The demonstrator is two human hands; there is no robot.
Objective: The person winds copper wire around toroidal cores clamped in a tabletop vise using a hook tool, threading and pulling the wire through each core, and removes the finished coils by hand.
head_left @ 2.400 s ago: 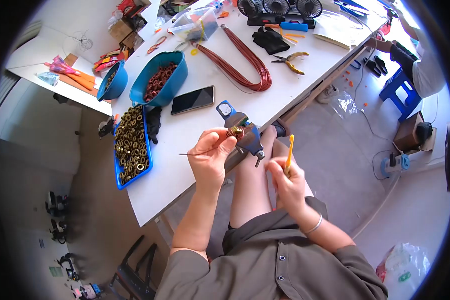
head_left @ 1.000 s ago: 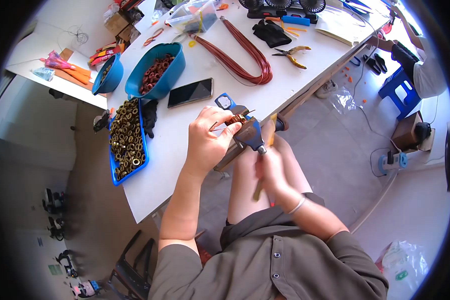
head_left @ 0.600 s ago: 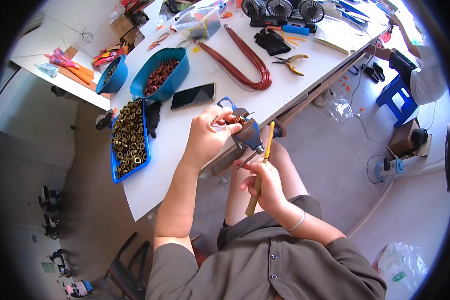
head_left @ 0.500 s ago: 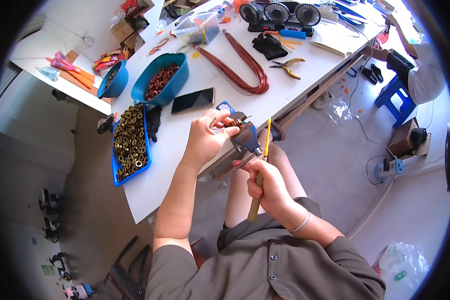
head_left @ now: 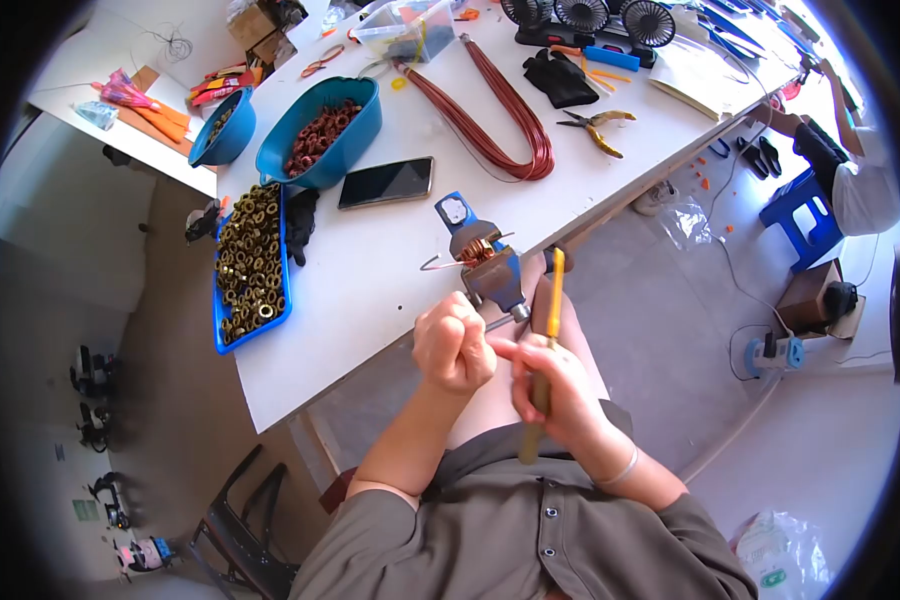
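A small blue bench vise point(head_left: 505, 285) stands at the table edge with a copper wire coil point(head_left: 478, 250) in its jaws, its wire ends sticking out sideways. My left hand point(head_left: 455, 345) is closed in a fist just below the vise, where the vise's handle bar point(head_left: 500, 321) meets it; the fingers hide whether they grip the bar. My right hand point(head_left: 558, 388) is wrapped round the wooden handle of a tool with a yellow shaft point(head_left: 555, 300), held upright. The right index finger reaches toward the left fist.
On the white table point(head_left: 320, 300) are a blue tray of metallic rings point(head_left: 253, 260), a teal basin of reddish-brown coils point(head_left: 320, 140), a phone point(head_left: 386, 183), a red wire bundle point(head_left: 530, 165), pliers point(head_left: 600, 130) and black gloves point(head_left: 560, 78). Another person point(head_left: 865, 195) sits at the right.
My left hand has left the coil and moved down toward the vise's handle bar, closing into a fist. The coil stays in the jaws. My right hand has shifted slightly right and down with its tool.
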